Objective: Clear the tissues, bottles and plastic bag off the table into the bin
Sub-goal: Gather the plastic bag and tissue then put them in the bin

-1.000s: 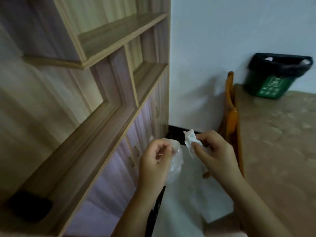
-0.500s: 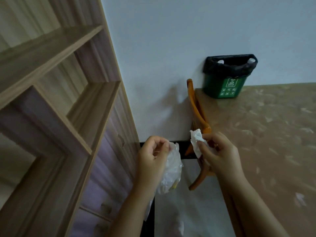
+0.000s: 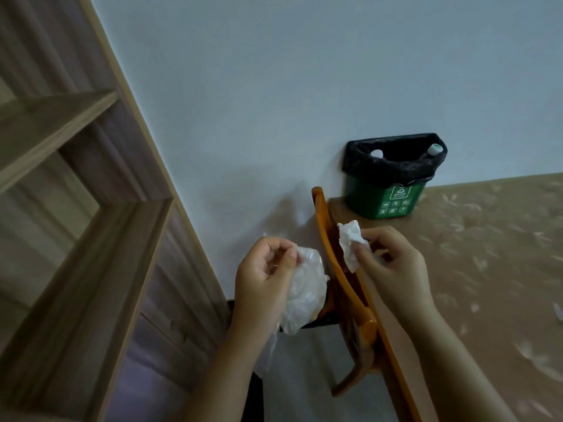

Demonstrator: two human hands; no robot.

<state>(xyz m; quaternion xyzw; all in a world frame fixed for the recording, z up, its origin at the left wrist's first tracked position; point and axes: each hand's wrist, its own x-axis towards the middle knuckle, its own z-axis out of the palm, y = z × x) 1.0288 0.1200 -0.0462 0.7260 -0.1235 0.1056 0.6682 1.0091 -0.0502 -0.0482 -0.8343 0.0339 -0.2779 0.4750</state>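
My left hand [image 3: 263,283] grips a crumpled clear plastic bag [image 3: 304,295] that hangs beside the table's left edge. A white crumpled tissue [image 3: 350,243] is pinched in my right hand [image 3: 393,269] above the table's near-left edge. Against the wall at the table's far left corner stands the small green bin [image 3: 388,199] with a black liner. Two white bottle caps [image 3: 377,153] [image 3: 434,149] poke out of the liner. Both hands are well short of the bin.
The table [image 3: 487,269] has a tan patterned top and an orange wooden rim [image 3: 332,263]. A small white scrap [image 3: 558,312] lies at its right edge. A wooden shelf unit [image 3: 91,239] fills the left. A pale wall [image 3: 274,86] is behind.
The view has swung right, so the shelves slid left and the bin and table came toward the centre. Both hands keep their hold on the bag and the tissue.
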